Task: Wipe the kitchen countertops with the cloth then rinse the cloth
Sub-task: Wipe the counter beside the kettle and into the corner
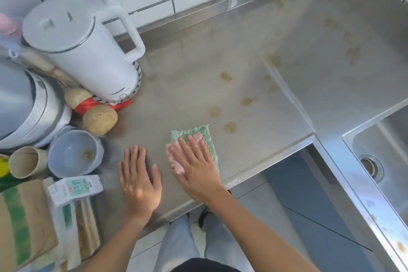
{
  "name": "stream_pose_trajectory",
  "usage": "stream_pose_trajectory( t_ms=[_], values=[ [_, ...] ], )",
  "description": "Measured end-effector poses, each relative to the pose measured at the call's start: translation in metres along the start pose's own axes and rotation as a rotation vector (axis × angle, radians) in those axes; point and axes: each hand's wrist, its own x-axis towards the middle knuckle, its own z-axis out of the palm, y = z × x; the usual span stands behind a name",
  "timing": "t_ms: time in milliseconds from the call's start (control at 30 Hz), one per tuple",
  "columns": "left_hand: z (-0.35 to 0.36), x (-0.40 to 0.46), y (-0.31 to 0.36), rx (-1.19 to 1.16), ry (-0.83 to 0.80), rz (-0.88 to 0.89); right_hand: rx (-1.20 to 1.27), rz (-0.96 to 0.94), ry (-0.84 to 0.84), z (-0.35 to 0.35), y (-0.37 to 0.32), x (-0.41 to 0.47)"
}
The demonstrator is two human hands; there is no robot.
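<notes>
A folded green and pink cloth (198,133) lies flat on the stainless steel countertop (194,86) near its front edge. My right hand (196,166) presses down on the cloth with straight, spread fingers and covers most of it. My left hand (138,180) rests flat on the bare steel just left of the cloth, fingers straight. Several yellowish brown stains (230,127) dot the counter beyond the cloth and run toward the back right. The steel sink (379,146) with its drain (372,166) is at the right.
A white electric kettle (88,51), a steel pot (24,104), potatoes (100,119), a pale blue bowl (75,153), a beige cup (24,162), a small carton (76,186) and paper bags (24,223) crowd the left side. White tiles form the back wall.
</notes>
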Motion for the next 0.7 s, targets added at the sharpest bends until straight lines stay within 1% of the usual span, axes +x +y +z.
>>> stream_pose_trajectory(
  t_ms=[67,100,167,267,333,433,467,500,533,600,667,700],
  values=[
    [-0.002,0.000,0.003,-0.002,-0.028,-0.016,-0.064,-0.180,-0.038,-0.001,0.022,-0.026],
    [-0.004,0.002,0.004,-0.014,-0.060,-0.040,-0.100,-0.237,-0.054,-0.001,0.036,-0.040],
    [-0.007,0.009,0.003,-0.072,-0.128,-0.083,-0.146,-0.251,-0.048,-0.004,0.068,-0.065],
    [-0.010,0.033,0.007,-0.170,-0.176,-0.036,-0.125,-0.101,-0.048,-0.017,0.108,-0.087],
    [-0.010,0.052,0.014,-0.223,-0.182,0.012,-0.120,0.017,-0.030,-0.022,0.111,-0.080],
    [-0.005,0.077,0.028,-0.280,-0.210,0.043,-0.066,0.298,0.042,-0.017,0.070,-0.047],
    [-0.002,0.084,0.033,-0.275,-0.232,0.045,-0.038,0.353,0.061,-0.013,0.051,-0.033],
    [0.001,0.091,0.036,-0.263,-0.247,0.046,-0.014,0.365,0.064,-0.009,0.034,-0.022],
    [0.005,0.097,0.040,-0.253,-0.254,0.044,-0.002,0.331,0.059,-0.007,0.019,-0.015],
    [0.011,0.108,0.045,-0.253,-0.263,0.032,-0.014,0.187,0.036,-0.001,0.004,-0.019],
    [0.016,0.120,0.047,-0.248,-0.266,0.023,-0.042,0.025,-0.017,-0.001,0.008,-0.042],
    [0.019,0.127,0.047,-0.238,-0.267,0.027,-0.048,-0.027,-0.043,-0.003,0.017,-0.056]
  ],
)
